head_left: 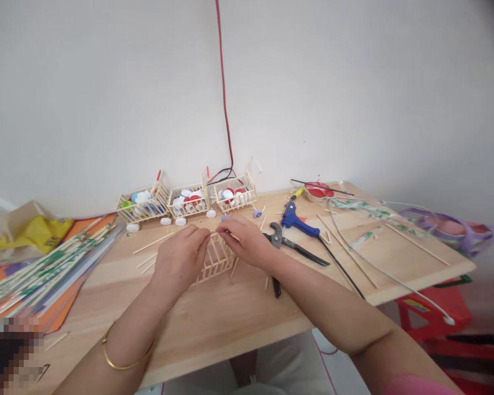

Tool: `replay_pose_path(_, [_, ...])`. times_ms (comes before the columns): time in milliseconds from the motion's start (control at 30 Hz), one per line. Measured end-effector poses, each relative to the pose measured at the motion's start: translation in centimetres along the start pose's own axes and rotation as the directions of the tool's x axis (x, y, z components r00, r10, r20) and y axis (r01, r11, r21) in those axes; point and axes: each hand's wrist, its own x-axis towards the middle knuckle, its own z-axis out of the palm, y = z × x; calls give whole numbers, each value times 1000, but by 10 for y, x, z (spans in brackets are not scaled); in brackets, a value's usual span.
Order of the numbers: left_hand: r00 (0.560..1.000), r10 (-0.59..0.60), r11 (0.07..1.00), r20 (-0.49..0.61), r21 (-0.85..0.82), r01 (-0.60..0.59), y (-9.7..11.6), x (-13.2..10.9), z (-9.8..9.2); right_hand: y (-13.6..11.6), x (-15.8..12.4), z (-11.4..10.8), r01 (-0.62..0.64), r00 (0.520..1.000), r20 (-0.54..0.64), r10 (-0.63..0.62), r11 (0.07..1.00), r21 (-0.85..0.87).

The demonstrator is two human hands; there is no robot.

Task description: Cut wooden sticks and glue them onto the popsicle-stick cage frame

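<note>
3 carts (192, 207) w/ wheels (165, 221) look done; L hand (181, 253) & R hand (247, 240) fingers (233, 226) pinch stick frame (218, 260), no wheels seen there.

left hand (180, 257) and right hand (249, 241) pinching top edge of stick frame (219, 261) over wooden counter (189, 343); three loaded stick carts (189, 207) behind, near wall (107, 99); blue glue gun (293, 219) and cutters (302, 250) to right.
</note>
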Motion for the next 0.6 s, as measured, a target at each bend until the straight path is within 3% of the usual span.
replay_pose_path(200, [988, -39, 996, -152, -82, 27, -15, -3, -1, -4, 8, -32, -80, 966, -251, 69, 996, -31])
replay_pose_path(333, [959, -98, 989, -267, -137, 63, -20, -3, -5, -10, 16, -72, -237, 838, -474, 270, 963, 129])
replay_pose_path(433, [941, -128, 983, -312, -163, 79, -20, -2, -7, -2, 13, -103, -319, 810, -482, 335, 940, 118])
replay_pose_path(500, [936, -134, 982, -326, -172, 81, -20, -1, -7, 12, 1, -119, -436, 804, -450, 390, 900, 2])
replay_pose_path(600, [930, -140, 982, -339, -168, 86, -21, -1, -6, 41, -27, -133, -623, 775, -299, 557, 751, -217])
